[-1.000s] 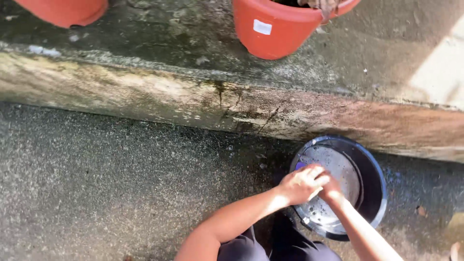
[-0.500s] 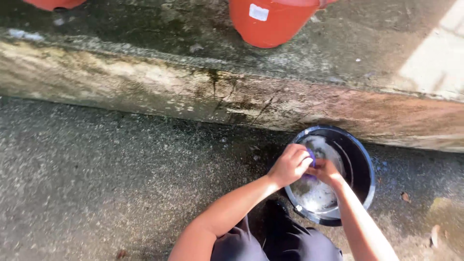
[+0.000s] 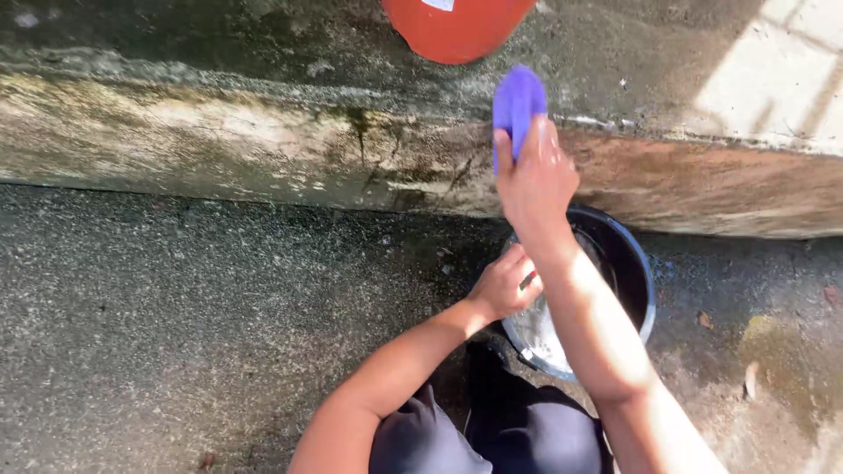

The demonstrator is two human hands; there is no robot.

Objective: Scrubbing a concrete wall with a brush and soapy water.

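I see my right hand (image 3: 536,180) raised in front of the concrete step (image 3: 263,149), clenched around a purple cloth (image 3: 518,104) that sticks up above my fingers and overlaps the top edge of the step in this view. The cloth is bunched, with its upper end rounded and its lower end hidden inside my grip. My right forearm crosses over the dark bucket (image 3: 634,263), which sits on the rough ground (image 3: 176,325) just in front of the step's stained face. My left hand (image 3: 505,285) is down at the near left rim of the bucket, fingers curled at the edge; it looks like it is gripping the rim, though my right arm hides part of it and I cannot tell for sure. Inside the bucket I can make out pale, cloudy water below my arm. On top of the step, just left of the cloth, stands an orange pot (image 3: 457,28), cut off by the top edge of the view. Sunlight falls on the step's upper right corner, and the step's face is streaked with dark and rusty stains. My dark clothing shows at the bottom.
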